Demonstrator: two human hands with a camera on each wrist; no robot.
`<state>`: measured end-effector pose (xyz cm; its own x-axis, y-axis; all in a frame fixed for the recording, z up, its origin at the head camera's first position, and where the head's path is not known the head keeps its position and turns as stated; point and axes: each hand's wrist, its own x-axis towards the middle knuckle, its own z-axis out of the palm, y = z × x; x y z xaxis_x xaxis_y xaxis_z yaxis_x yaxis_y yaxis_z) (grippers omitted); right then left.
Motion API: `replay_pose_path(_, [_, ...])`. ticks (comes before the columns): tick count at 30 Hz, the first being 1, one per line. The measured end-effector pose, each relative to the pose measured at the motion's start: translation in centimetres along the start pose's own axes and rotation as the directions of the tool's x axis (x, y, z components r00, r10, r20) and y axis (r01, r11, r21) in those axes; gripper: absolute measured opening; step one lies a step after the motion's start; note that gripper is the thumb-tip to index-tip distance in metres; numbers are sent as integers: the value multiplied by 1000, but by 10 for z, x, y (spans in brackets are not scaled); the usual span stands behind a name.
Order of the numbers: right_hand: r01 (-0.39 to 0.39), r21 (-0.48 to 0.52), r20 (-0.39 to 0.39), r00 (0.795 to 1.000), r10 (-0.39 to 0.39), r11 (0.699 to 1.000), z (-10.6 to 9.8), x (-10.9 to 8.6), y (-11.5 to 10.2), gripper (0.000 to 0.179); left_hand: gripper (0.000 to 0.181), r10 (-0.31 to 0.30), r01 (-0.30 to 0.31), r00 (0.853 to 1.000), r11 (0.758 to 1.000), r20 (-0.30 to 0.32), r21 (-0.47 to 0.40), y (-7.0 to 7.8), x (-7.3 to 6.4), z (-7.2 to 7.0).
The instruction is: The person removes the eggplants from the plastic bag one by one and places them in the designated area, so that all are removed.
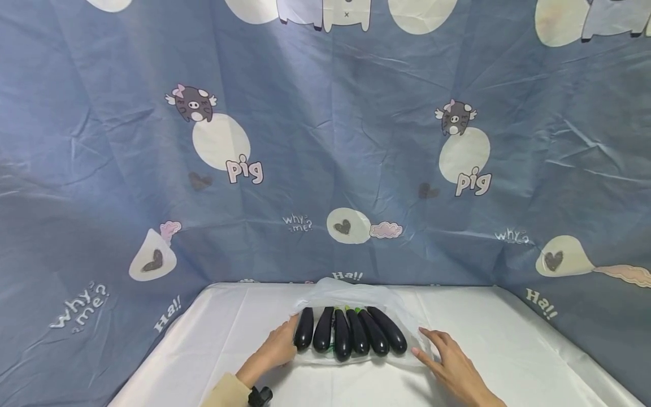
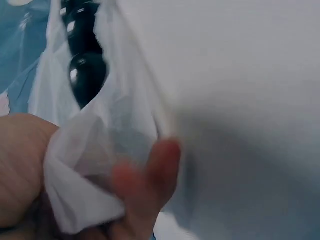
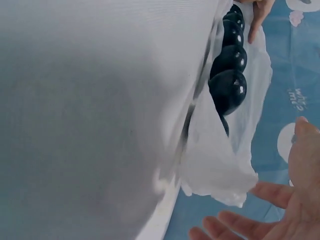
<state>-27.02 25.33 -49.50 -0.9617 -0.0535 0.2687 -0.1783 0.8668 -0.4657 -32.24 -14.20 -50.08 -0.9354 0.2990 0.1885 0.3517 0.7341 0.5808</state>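
Several dark, glossy eggplants (image 1: 343, 339) lie side by side in a white plastic bag (image 1: 351, 291), green showing at some stem ends. At the bag's left edge my left hand (image 1: 278, 342) holds the plastic; its thumb side is partly covered by the film (image 2: 82, 200), and its blurred fingers curl on the other side in the left wrist view. My right hand (image 1: 450, 362) is beside the bag's right edge, fingers spread, one fingertip right at the plastic. In the right wrist view the rounded eggplant ends (image 3: 230, 92) show through the bag's opening.
A white cloth (image 1: 229, 322) covers the table under the bag. Behind and around the table hangs a blue printed curtain (image 1: 305, 169). My left wrist wears a black strap (image 1: 260, 395) below a beige sleeve (image 1: 229, 390).
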Motion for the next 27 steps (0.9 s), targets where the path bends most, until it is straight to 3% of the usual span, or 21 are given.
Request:
replay_pose_path(3, [15,28,-47,999,-13,1000,-1,0,-2,55,78,-68,74,995,993,67,-91,-1,3,-6])
replay_pose_path(5, [11,54,-78,997,-7,999,-2,-1,-4,52,74,-85,93,993,989,78,-116,-2,4,-10])
replay_pose_path(11, [-14,155,-108,994,31,988,-1,-3,-15,44,71,-42,55,997,978,69,-201,-9,8,-13])
replay_pose_path(16, [-31,203,-89,995,50,979,-1,-4,-21,42,75,-35,45,998,976,54,-213,-9,9,-11])
replay_pose_path(19, [-67,222,-56,995,81,973,-1,-4,-23,42,78,-32,36,999,984,23,-176,-7,10,-12])
replay_pose_path(23, [-129,258,7,991,132,958,-1,-4,-27,43,88,-41,49,998,980,45,-191,-4,10,-12])
replay_pose_path(27, [-174,304,59,985,164,937,4,-5,-32,43,85,-23,38,997,973,71,-229,-3,10,-10])
